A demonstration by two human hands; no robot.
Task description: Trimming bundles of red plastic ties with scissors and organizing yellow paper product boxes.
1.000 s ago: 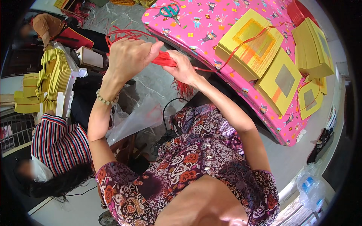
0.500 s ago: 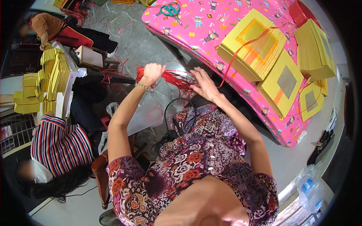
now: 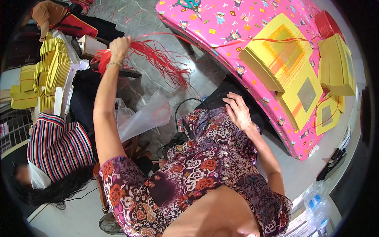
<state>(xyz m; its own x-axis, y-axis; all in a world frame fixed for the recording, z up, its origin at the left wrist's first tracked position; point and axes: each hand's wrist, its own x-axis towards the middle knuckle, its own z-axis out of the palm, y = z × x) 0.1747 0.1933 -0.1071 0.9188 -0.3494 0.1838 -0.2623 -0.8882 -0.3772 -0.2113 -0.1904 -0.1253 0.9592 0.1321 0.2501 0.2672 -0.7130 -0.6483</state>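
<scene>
My left hand is closed round a bundle of thin red strands, raised over the floor at the left. The loose ends fan out to the right, and a shorter tuft pokes out on the hand's other side. From about the bundle, one long red strand runs across the table and over a yellow paper stack. My right hand, holding nothing, hovers by my lap near the table's edge, its fingers loosely stretched.
A pink patterned cover lies on the table, with teal-handled scissors, more yellow stacks and a red container. A clear plastic bag is beside my lap. At left, a person in stripes sits by folded yellow paper.
My left hand has swung up and left with the red strands, which now spread out. My right hand has drawn away from them, down and right toward my lap.
</scene>
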